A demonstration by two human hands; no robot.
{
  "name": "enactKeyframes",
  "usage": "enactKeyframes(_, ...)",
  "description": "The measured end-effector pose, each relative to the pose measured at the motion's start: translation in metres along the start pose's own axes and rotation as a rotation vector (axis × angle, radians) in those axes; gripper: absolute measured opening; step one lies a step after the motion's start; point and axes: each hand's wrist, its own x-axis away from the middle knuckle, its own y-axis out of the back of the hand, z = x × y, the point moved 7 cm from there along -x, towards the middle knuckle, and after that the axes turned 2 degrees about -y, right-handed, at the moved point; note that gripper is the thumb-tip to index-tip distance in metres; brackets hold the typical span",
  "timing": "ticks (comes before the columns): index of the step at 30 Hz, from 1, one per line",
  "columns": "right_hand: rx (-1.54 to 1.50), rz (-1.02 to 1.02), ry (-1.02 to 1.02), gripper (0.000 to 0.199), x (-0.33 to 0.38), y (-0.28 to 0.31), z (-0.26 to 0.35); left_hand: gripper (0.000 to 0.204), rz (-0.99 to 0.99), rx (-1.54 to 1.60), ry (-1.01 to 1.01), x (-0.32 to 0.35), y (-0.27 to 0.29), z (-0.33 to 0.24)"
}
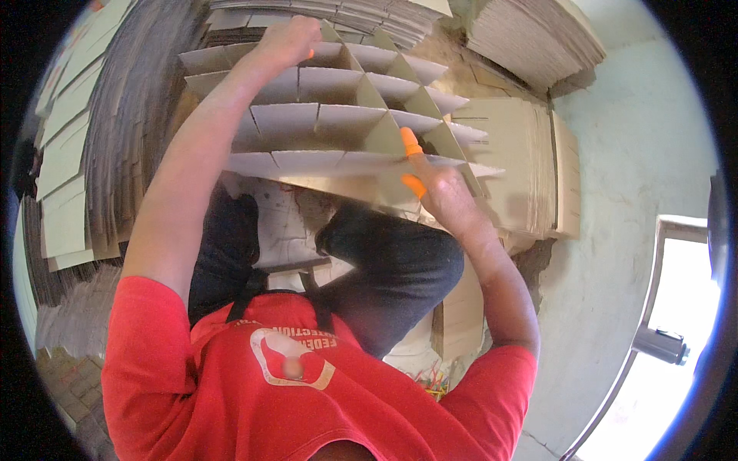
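A half-assembled cardboard divider grid (pixel 354 115) lies in front of me, with several pale cross strips slotted into long strips running away from me. My left hand (pixel 290 42) is closed at its far side, at the far end of a long strip; the fingertips are partly hidden, and one orange finger cover shows. At the near right corner, my right hand (pixel 442 188) grips the grid, its orange-covered forefinger over the nearest cross strip and its orange-covered thumb in front. The remaining fingers of that hand are mostly out of sight.
Tall stacks of cardboard strips (pixel 123 131) stand on the left. More piles lie at the far side (pixel 361 19) and far right (pixel 530 38). A stack of flat slotted cardboard (pixel 515 169) sits right of the grid. A pale wall (pixel 630 146) and bright opening bound the right.
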Motion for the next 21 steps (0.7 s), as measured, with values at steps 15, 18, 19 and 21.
enactKeyframes(15,0.814,-0.483,-0.875,0.062,0.143,0.06,-0.22,0.058,0.271,-0.047,-0.238,0.013,-0.013,-0.055)
enactKeyframes(18,0.657,-0.476,-0.867,0.061,0.158,0.066,-0.25,0.063,-0.029,0.117,-0.242,0.019,0.02,-0.064)
enactKeyframes(19,0.587,-0.474,-0.877,0.061,0.162,0.066,-0.26,0.062,-0.093,0.189,-0.204,0.026,0.033,-0.063)
enactKeyframes(21,0.48,-0.611,-0.968,0.057,0.175,0.072,-0.268,0.059,-0.22,0.335,-0.128,0.049,0.077,-0.072)
